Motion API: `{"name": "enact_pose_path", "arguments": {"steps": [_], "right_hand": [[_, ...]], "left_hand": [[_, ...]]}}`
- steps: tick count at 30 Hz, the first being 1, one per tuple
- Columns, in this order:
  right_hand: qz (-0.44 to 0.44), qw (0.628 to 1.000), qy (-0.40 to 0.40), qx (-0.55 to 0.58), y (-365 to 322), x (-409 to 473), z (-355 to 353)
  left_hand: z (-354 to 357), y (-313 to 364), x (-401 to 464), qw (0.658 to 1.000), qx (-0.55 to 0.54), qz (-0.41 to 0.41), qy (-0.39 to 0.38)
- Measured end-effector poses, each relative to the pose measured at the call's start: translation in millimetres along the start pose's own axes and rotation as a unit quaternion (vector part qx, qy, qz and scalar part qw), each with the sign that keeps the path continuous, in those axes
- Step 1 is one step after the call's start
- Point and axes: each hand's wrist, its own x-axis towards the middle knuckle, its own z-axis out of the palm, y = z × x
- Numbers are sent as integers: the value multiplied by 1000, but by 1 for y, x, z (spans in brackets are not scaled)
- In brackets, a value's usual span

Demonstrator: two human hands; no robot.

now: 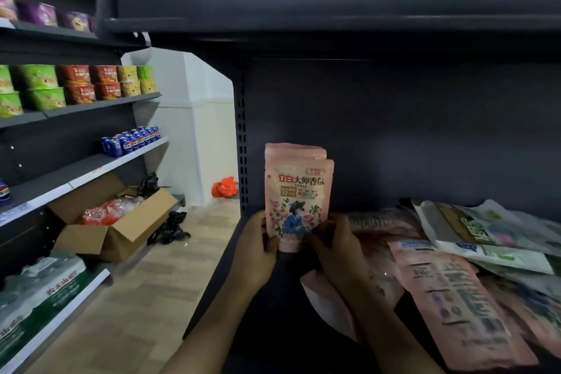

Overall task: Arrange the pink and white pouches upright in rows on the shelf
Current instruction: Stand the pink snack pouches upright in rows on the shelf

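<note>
A pink pouch [299,203] with a flower print stands upright at the left end of the dark shelf [267,307]. A second pink pouch [293,151] stands right behind it, only its top showing. My left hand [256,252] grips the front pouch's lower left edge. My right hand [337,249] grips its lower right edge. To the right lies a loose heap: pink pouches [455,297] flat with their backs up, and white and green pouches [491,231] on top of them.
The shelf's dark back panel [425,130] rises behind the pouches, and another shelf [303,3] hangs overhead. On the left, shelves carry noodle cups [76,85] and blue cans [130,140]. An open cardboard box [115,222] sits on the floor.
</note>
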Motion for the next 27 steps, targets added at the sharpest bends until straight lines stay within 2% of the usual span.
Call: {"name": "enact_pose_path", "arguments": {"steps": [3, 9, 19, 22, 25, 27], "right_hand": [[-17, 999, 16, -21, 4, 2, 2], [-69, 992, 37, -103, 11, 11, 10], [-56, 993, 30, -102, 7, 7, 8], [-43, 993, 22, -106, 4, 7, 9], [-42, 995, 53, -79, -2, 2, 7], [-60, 993, 82, -62, -7, -6, -1]], "left_hand": [[2, -4, 2, 999, 40, 17, 24], [2, -6, 4, 999, 18, 9, 47], [0, -5, 1, 999, 9, 14, 47], [-2, -4, -3, 996, 32, 32, 77], [-5, 2, -6, 989, 65, 54, 118], [-6, 7, -10, 984, 89, 98, 122]]}}
